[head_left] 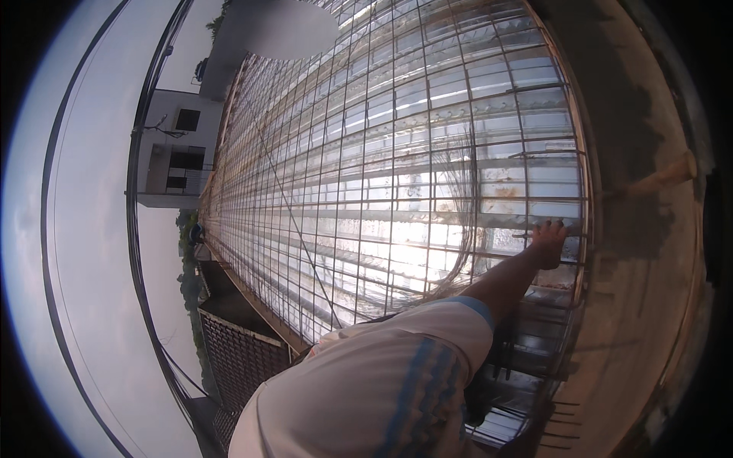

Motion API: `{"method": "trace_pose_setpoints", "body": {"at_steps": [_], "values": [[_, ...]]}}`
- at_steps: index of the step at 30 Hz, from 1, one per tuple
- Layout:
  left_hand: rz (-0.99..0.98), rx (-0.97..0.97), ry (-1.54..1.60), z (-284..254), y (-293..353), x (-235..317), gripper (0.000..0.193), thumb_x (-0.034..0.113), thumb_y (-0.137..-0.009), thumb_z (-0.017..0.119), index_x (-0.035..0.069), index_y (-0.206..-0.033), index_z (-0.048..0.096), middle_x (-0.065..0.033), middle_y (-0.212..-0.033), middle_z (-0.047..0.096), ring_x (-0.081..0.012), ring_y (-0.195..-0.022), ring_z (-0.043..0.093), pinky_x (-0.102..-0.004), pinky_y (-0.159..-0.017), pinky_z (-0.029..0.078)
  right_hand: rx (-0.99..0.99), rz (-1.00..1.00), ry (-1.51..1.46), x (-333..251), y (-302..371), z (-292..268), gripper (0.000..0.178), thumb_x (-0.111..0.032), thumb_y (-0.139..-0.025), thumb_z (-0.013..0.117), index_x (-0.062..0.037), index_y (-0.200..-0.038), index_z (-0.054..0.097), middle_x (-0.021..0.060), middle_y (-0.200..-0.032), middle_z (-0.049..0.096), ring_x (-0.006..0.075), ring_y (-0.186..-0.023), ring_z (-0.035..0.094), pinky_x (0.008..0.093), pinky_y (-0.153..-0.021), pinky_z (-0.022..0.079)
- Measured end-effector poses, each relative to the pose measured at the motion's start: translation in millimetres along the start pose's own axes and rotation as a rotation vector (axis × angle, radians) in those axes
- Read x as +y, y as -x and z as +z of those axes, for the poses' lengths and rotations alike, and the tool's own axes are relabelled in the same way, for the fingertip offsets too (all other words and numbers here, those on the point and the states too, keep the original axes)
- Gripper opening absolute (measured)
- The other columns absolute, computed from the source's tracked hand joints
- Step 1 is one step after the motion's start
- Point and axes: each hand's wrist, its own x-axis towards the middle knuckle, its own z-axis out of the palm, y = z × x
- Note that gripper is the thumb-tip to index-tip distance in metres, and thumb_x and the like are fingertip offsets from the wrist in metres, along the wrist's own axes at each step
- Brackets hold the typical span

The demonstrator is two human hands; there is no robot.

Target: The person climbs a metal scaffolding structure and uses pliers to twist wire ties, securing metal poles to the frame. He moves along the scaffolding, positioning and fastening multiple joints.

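Observation:
My right arm, in a white sleeve with blue stripes (420,382), reaches across to the right. At its end my right hand (548,246) rests on the edge of a steel rebar mesh (393,153), its fingers apart and touching the bars; no tool shows in it. Beneath the mesh lie shiny, ribbed metal sheets (412,183). Close to the hand, a bundle of thin wire (467,221) curves over the bars. My left hand is out of view.
The view is tilted, with sky and dark cables (137,229) at left. A white building (172,153) and tiled roof (240,355) stand beyond the mesh. A wooden piece (660,177) juts out at right above brown ground (626,328). Rod ends (563,424) stick out below.

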Motion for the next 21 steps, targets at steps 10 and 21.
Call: {"method": "trace_pose_setpoints", "body": {"at_steps": [10,21], "values": [[-0.011,0.002,-0.049,-4.6,3.3,6.4,0.075,0.010,-0.071,0.061,0.007,-0.138,0.030,-0.0175,-0.139,0.033,-0.0402,-0.132,0.029,-0.0590,-0.107,0.023,-0.025,0.027,0.023,-1.1,-12.4,-26.0,0.021,-0.018,-0.089,0.050,-0.0062,-0.099,0.063,0.0139,-0.096,0.065,0.0322,-0.092,0.062,0.0458,-0.081,0.049],[-0.026,0.059,0.017,19.8,-3.6,-22.0,0.070,0.008,-0.071,0.061,0.007,-0.135,0.033,-0.0179,-0.141,0.032,-0.0413,-0.135,0.026,-0.0610,-0.106,0.024,-0.018,0.051,-0.040,-28.2,-6.7,-31.7,0.019,-0.017,-0.088,0.051,-0.0067,-0.099,0.063,0.0137,-0.096,0.065,0.0319,-0.092,0.062,0.0455,-0.081,0.049]]}}
